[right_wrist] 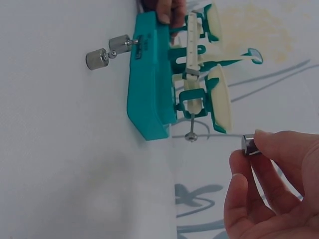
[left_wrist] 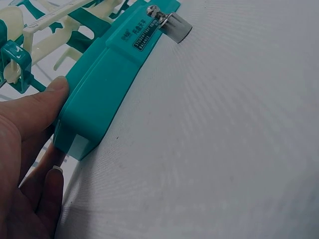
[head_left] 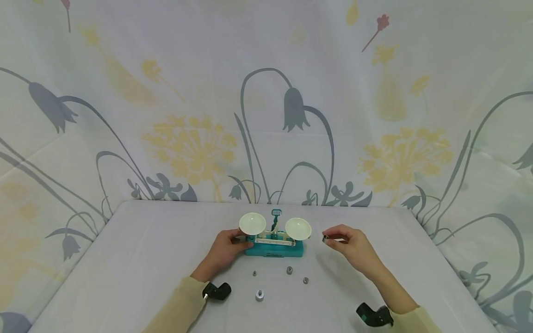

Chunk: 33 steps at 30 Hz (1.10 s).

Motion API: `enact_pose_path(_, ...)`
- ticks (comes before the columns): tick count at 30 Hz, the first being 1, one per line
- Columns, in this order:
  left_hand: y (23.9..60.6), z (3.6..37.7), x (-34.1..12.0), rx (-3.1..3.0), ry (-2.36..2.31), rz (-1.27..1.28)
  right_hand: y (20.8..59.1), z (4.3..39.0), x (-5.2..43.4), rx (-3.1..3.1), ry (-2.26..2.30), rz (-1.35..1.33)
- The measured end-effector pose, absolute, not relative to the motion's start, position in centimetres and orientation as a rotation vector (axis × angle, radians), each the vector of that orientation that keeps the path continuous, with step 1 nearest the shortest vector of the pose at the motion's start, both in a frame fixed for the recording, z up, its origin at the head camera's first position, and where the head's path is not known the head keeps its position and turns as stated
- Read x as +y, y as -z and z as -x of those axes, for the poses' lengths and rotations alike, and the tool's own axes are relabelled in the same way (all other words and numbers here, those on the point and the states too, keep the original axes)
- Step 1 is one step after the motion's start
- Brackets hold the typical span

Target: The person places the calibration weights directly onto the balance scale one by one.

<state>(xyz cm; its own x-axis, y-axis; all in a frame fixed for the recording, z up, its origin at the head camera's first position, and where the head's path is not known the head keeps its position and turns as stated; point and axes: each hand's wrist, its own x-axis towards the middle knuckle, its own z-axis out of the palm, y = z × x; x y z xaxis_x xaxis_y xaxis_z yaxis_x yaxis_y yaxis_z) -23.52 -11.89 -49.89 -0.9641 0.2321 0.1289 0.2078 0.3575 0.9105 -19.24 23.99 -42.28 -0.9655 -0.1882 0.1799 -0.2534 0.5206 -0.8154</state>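
Pale sleeves [head_left: 176,306] show on the near side of a teal balance [head_left: 274,250]; the left hand [head_left: 225,249] grips its left end, thumb and fingers closed round it; near its right side, the right hand [head_left: 356,249] pinches a small metal weight [right_wrist: 247,145]; before the balance I count 4 more weights [head_left: 260,296].

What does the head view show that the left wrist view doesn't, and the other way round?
Only head: the bare right hand pinching a small silver metal weight, and four other silver metal weights together on the white tabletop.

Only left wrist: readable "STUDENT BALANCE" lettering on the teal plastic balance base.

Both: the bare left hand gripping that base, and at least one loose weight.
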Motion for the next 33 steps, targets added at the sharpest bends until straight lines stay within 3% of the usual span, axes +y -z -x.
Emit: enact_pose_path(33, 49.9, 23.5, -11.9, 2.557, -1.741, -0.420, 41.2, 20.4, 22.4, -2.678, -1.446, -0.444)
